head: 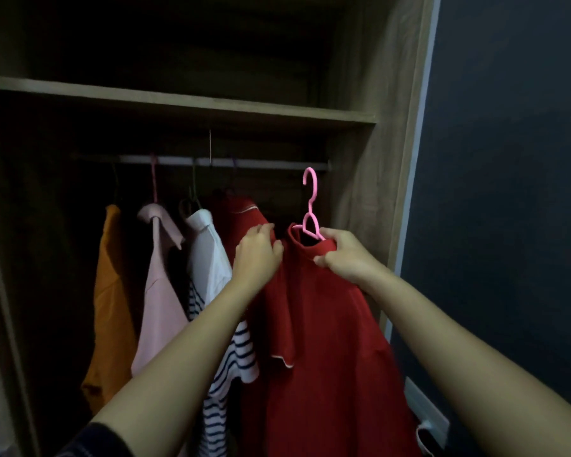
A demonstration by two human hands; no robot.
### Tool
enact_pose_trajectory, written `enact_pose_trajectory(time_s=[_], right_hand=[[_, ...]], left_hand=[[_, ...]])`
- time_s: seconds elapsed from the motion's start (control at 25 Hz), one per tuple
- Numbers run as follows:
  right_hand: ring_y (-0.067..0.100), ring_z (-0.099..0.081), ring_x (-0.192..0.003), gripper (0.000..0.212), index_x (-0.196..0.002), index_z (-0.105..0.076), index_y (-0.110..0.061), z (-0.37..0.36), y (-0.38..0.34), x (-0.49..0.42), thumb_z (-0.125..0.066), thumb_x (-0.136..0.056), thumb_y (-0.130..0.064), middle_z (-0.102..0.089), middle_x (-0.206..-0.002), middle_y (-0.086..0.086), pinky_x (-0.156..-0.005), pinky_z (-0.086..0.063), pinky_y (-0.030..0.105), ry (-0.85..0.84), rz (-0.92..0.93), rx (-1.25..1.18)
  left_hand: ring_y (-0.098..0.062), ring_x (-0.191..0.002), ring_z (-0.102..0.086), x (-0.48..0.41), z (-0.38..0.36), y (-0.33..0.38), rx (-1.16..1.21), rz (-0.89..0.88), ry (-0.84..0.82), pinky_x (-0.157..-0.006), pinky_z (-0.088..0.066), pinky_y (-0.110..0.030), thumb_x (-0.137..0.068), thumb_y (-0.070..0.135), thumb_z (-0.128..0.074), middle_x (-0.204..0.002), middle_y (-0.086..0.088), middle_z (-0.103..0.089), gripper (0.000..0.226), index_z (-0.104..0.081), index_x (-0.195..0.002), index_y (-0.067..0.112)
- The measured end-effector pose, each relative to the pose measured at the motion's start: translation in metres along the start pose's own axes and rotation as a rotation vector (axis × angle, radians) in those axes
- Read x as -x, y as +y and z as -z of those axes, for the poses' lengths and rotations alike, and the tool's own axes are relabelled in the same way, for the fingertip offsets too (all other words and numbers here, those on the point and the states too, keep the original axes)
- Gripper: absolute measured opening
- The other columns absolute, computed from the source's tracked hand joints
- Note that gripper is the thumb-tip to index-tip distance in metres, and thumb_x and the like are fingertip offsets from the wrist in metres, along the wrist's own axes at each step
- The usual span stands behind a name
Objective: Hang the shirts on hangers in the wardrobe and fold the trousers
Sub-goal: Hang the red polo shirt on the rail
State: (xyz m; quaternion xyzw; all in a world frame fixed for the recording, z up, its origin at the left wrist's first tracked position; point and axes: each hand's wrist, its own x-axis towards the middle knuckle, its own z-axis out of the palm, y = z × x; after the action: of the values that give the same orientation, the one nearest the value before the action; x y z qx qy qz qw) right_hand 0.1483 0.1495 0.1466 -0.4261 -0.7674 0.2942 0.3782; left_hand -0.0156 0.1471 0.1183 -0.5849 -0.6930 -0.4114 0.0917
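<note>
Hanging the red shirt called for a hold on the hanger rather than on the cloth. The fabric appeared soft, light and limp, and would probably slide off a smooth plastic arm if pulled by the hem. The pink hanger appeared stiff and was best taken at its neck or shoulder.

The right grip was closed on the collar and the hanger shoulder together, with the arm extended forward and up. It held the shirt inside the wardrobe, near the right end of the rail. The hook stood just below the rail and was not yet over it.

The left grip was curled over the shoulder of a piped red shirt hung just left of the held one, with the forearm raised alongside.
</note>
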Motion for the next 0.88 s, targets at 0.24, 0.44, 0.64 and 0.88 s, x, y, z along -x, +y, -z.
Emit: enact_pose_trajectory(time_s=[0.24,0.44,0.64,0.88], right_hand=[[0.019,-0.063,-0.097,0.054,-0.127,-0.056,-0.021,0.009,0.004,-0.071,-0.054,-0.077,0.001,-0.068,-0.105,0.002,-0.089,-0.050,0.032,0.021,0.179,0.226],[0.011,-0.060,-0.072,0.050,-0.118,-0.061,-0.018,-0.003,0.001,-0.123,-0.045,-0.076,0.004,-0.067,-0.088,0.002,-0.054,-0.041,0.016,-0.020,0.176,0.260],[0.030,-0.061,-0.102,0.050,-0.123,-0.058,-0.011,-0.013,-0.005,-0.172,-0.042,-0.077,0.002,-0.066,-0.104,0.011,-0.073,-0.043,0.021,0.013,0.152,0.235],[0.033,-0.054,-0.117,0.038,-0.122,-0.056,-0.004,-0.032,0.001,-0.210,-0.047,-0.085,-0.006,-0.058,-0.125,0.020,-0.093,-0.044,0.030,-0.015,0.071,0.379]], left_hand=[[-0.045,-0.124,-0.039,-0.035,-0.038,-0.012,-0.043,0.130,-0.043,-0.097,-0.037,-0.045,-0.092,0.030,-0.051,-0.145,-0.025,-0.028,0.040,-0.042,-0.128,0.015],[-0.039,-0.098,-0.059,-0.040,-0.041,-0.012,0.028,0.057,0.143,-0.077,-0.043,-0.042,-0.091,0.009,-0.044,-0.112,-0.019,-0.059,0.036,-0.038,-0.126,0.006],[-0.038,-0.096,-0.059,-0.042,-0.040,-0.013,0.073,0.172,0.156,-0.083,-0.042,-0.039,-0.086,0.013,-0.049,-0.098,-0.019,-0.065,0.067,-0.022,-0.146,0.005],[-0.032,-0.094,-0.062,-0.045,-0.037,-0.006,0.020,0.134,0.145,-0.081,-0.043,-0.035,-0.087,0.019,-0.049,-0.095,-0.013,-0.067,0.066,-0.023,-0.147,0.008]])
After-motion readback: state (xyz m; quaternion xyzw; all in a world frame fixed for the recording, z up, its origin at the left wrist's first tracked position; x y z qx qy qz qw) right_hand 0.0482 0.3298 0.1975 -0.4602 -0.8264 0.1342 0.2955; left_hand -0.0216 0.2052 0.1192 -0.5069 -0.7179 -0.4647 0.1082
